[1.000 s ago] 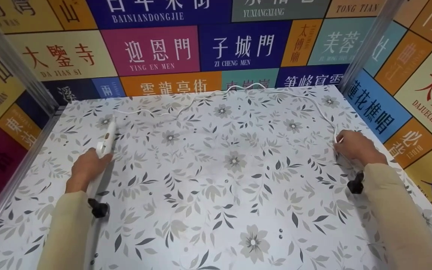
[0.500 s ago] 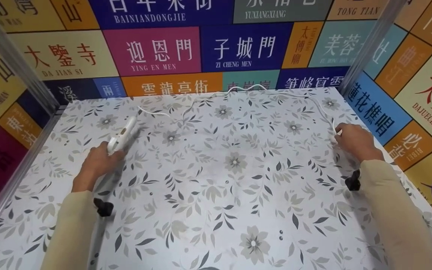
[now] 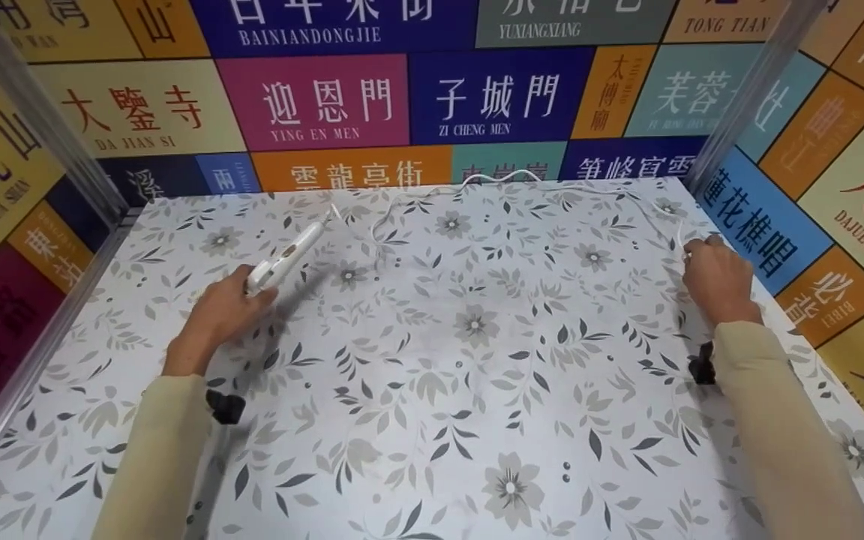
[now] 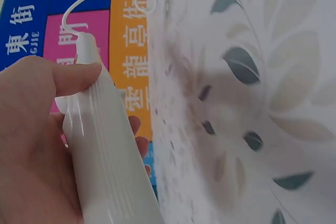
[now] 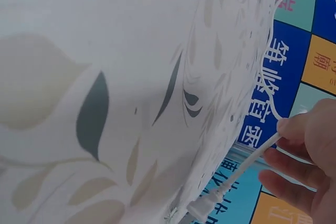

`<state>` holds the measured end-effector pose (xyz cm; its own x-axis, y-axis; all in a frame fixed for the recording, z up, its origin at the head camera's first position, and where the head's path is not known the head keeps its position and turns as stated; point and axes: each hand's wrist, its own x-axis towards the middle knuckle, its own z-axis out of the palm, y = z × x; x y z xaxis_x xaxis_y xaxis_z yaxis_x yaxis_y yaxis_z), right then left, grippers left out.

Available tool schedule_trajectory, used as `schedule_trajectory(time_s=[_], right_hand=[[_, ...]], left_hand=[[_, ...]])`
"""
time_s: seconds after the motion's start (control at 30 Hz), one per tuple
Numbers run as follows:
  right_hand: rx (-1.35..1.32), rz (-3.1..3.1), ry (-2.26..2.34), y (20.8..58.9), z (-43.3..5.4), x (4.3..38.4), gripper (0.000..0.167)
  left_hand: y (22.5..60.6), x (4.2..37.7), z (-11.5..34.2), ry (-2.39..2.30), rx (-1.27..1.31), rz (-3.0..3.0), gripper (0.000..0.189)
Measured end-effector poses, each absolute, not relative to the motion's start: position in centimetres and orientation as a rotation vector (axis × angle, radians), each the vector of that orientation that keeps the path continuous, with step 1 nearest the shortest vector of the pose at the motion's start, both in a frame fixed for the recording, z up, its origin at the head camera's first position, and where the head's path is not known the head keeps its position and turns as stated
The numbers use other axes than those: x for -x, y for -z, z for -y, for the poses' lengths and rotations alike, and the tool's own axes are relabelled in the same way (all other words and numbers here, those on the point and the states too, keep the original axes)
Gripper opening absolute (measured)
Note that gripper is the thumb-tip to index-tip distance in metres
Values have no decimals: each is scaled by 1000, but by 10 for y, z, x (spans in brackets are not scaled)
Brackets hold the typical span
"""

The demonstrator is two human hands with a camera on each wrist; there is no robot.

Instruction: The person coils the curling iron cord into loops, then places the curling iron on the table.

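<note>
My left hand (image 3: 226, 311) grips a white corded hand appliance (image 3: 289, 255) with a gold-coloured button, its tip slanting toward the far right; the exact kind is unclear. In the left wrist view, the thumb lies along the appliance's ribbed body (image 4: 107, 135), and fingers wrap beneath. A white cord (image 3: 417, 193) leaves its narrow end and runs in waves along the table's far edge to the right. There my right hand (image 3: 721, 281) pinches the cord between thumb and fingers. Beyond that pinch, the right wrist view shows the white plug (image 5: 205, 205) hanging from a short stretch of cord.
The table (image 3: 402, 412) wears a white cover printed with grey flowers and leaves. Colourful panels (image 3: 312, 101) with lettering stand behind it and on both sides. Clear upright posts (image 3: 739, 97) mark the far corners.
My left hand has carried the appliance rightward and slightly forward, and its tip has swung to the right. The cord's left end has shifted along with it. My right hand has moved slightly farther away.
</note>
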<state>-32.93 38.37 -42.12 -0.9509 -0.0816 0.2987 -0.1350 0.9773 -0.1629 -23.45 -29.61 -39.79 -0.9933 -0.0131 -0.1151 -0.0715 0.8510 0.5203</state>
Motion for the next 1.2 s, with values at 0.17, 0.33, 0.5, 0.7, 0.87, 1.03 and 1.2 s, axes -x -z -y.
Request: schedule_trajectory(time_s=[0.17,0.33,0.5,0.7,0.87,1.03,1.2], right_hand=[[-136,2826,-246,426,-379,332,23],[-64,2893,-343,428,-371,335,29],[26,3004,-544,429,-364,336,40],[6,3074,-706,425,-348,333,44],[-125,2969,-796,414,-321,331,43],[-214,2892,-919,403,-290,327,39],[-316,2850,-1085,396,-259,317,40]], left_hand=[[388,234,272,-799,9,-2978,58],[379,234,246,-776,-45,-3064,53],[373,233,223,-792,-99,-3137,53],[363,228,201,-880,-106,-3101,51],[353,224,187,-904,-147,-3098,46],[347,222,178,-983,-197,-3109,41],[342,221,171,-1001,-240,-3127,42]])
